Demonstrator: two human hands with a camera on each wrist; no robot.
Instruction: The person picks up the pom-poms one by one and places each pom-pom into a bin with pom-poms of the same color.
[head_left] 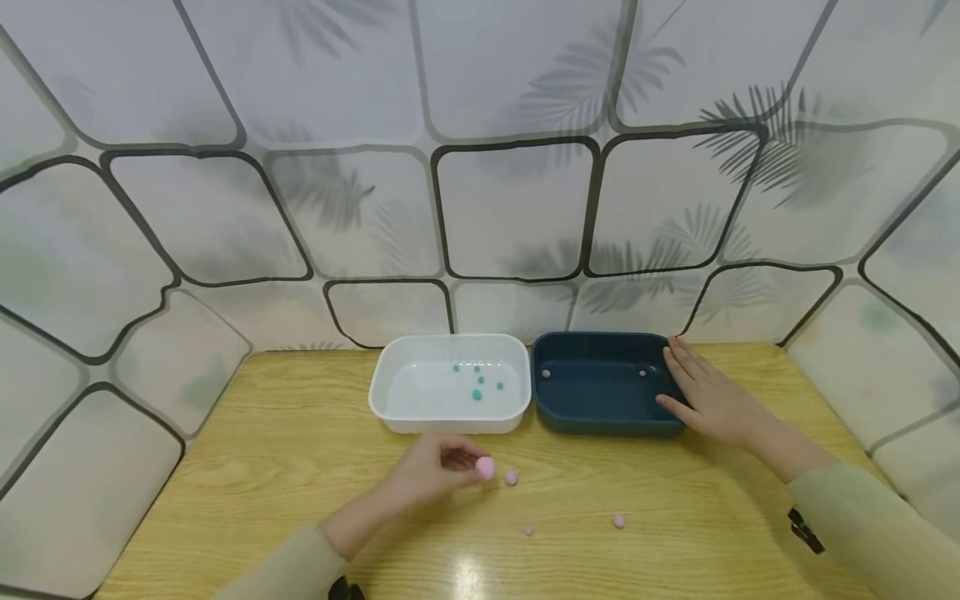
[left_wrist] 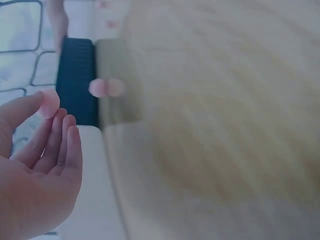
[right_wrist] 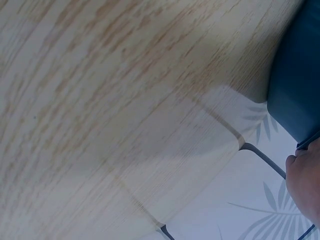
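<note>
My left hand (head_left: 437,472) pinches a pink ball (head_left: 485,467) between thumb and fingertips, above the table just in front of the white tray (head_left: 420,424). In the left wrist view the same ball (left_wrist: 49,103) shows between thumb and index finger. A smaller pink ball (head_left: 512,477) lies on the table just right of it. My right hand (head_left: 712,402) rests on the right end of the dark blue tray (head_left: 607,425), fingers extended over its rim and thumb spread apart. The right wrist view shows only part of that hand (right_wrist: 305,182) at the tray's edge.
Several teal balls (head_left: 477,395) lie in the white tray. Two small pink balls (head_left: 546,374) are inside the blue tray. Two more, one tiny (head_left: 528,531) and one larger (head_left: 618,521), lie on the wooden table nearer me. A patterned wall (head_left: 517,208) stands behind the trays.
</note>
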